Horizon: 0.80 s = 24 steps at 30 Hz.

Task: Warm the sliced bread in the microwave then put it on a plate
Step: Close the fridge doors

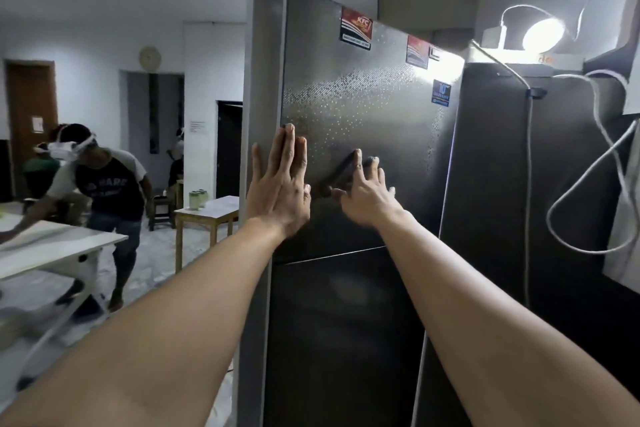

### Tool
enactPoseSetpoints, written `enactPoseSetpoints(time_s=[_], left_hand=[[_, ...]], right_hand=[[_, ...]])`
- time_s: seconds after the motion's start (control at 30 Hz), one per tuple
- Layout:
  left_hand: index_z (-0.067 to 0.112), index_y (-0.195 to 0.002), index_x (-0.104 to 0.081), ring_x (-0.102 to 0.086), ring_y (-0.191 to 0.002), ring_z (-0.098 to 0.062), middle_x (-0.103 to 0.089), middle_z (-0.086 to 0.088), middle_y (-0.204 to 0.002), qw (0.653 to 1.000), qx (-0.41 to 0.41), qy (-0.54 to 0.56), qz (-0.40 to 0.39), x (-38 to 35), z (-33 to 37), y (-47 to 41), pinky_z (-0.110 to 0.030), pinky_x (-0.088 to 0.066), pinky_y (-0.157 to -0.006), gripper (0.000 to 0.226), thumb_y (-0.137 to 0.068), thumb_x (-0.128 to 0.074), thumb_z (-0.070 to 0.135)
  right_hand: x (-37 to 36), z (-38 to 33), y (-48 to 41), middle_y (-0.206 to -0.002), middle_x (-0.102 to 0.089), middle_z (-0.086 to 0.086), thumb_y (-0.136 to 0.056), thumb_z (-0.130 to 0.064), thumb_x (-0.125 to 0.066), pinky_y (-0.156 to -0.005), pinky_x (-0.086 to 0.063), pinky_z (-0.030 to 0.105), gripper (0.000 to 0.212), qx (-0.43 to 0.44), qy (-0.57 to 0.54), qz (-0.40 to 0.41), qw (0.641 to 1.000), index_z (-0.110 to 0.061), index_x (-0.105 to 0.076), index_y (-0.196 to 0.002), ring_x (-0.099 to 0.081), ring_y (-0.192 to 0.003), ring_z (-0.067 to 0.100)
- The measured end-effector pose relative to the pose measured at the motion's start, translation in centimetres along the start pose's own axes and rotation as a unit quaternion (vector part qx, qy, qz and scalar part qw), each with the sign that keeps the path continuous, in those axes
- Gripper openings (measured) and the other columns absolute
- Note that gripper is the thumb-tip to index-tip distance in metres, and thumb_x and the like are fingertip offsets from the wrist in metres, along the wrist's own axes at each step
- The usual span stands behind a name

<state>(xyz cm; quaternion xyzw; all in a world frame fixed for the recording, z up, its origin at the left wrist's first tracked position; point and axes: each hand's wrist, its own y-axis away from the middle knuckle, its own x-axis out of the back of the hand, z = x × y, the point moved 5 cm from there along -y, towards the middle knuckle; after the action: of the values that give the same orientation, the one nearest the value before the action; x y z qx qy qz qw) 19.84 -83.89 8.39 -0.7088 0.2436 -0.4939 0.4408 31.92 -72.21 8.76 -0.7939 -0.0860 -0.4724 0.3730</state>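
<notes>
Both bare arms are reaching forward to a tall dark steel refrigerator point(363, 107). The left hand point(278, 189) is pressing flat and open against the upper door near its left edge, fingers together, holding nothing. The right hand point(367, 194) is spreading its fingers wide, fingertips touching the same door, also empty. No bread, microwave or plate is showing. At left, another person point(104, 191) is leaning over a white table point(59, 246)
</notes>
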Motion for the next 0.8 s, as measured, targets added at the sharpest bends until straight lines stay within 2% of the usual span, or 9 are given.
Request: enactPoseSetpoints(time_s=[0.17, 0.3, 0.53, 0.67, 0.8], left_hand=[[0.012, -0.157, 0.006, 0.019, -0.150, -0.030, 0.030, -0.014, -0.159, 1.000, 0.020, 0.002, -0.013, -4.7, -3.4, -1.2, -0.059, -0.005, -0.121, 0.077, -0.098, -0.036, 0.037], [0.017, -0.157, 0.009, 0.023, -0.149, -0.030, 0.038, -0.013, -0.154, 0.999, 0.023, 0.008, -0.042, -8.5, -6.0, -1.8, -0.057, -0.003, -0.121, 0.072, -0.100, -0.030, 0.039], [0.023, -0.156, 0.012, 0.019, -0.149, -0.034, 0.029, -0.015, -0.159, 0.995, 0.021, 0.039, -0.092, -16.3, -9.0, -4.6, -0.056, -0.004, -0.122, 0.070, -0.102, -0.026, 0.045], [0.025, -0.156, 0.014, 0.018, -0.149, -0.035, 0.024, -0.017, -0.161, 0.995, 0.018, 0.067, -0.069, -20.7, -9.7, -7.3, -0.056, -0.003, -0.122, 0.072, -0.101, -0.027, 0.047], [0.025, -0.156, 0.014, 0.019, -0.148, -0.038, 0.023, -0.019, -0.161, 0.993, 0.007, 0.114, -0.043, -25.3, -9.9, -9.9, -0.057, 0.002, -0.121, 0.071, -0.101, -0.025, 0.048]], right_hand=[[-3.4, 0.1, -3.3, -0.163, 0.024, 0.018, -0.097, -0.055, -0.048, -0.117, 0.000, 0.066, 0.092, 0.038, 0.033, 0.060, 0.997, -0.031, 0.019, -0.157, 0.017, -0.151, 0.037], [-5.4, 0.1, -6.1, -0.164, 0.018, 0.018, -0.099, -0.057, -0.042, -0.117, 0.002, 0.067, 0.084, 0.070, 0.058, 0.122, 0.988, -0.029, 0.009, -0.159, 0.017, -0.152, 0.036], [-9.1, -0.3, -11.3, -0.164, 0.015, 0.020, -0.100, -0.049, -0.041, -0.117, 0.002, 0.067, 0.078, 0.075, 0.103, 0.155, 0.980, -0.027, 0.003, -0.160, 0.016, -0.151, 0.038], [-11.2, 0.0, -14.1, -0.164, 0.015, 0.020, -0.100, -0.045, -0.042, -0.116, 0.001, 0.069, 0.077, 0.056, 0.129, 0.178, 0.974, -0.026, 0.002, -0.160, 0.016, -0.151, 0.039], [-12.8, 1.0, -17.0, -0.164, 0.017, 0.020, -0.100, -0.050, -0.039, -0.114, 0.005, 0.070, 0.076, 0.044, 0.181, 0.189, 0.964, -0.029, 0.003, -0.160, 0.017, -0.151, 0.040]])
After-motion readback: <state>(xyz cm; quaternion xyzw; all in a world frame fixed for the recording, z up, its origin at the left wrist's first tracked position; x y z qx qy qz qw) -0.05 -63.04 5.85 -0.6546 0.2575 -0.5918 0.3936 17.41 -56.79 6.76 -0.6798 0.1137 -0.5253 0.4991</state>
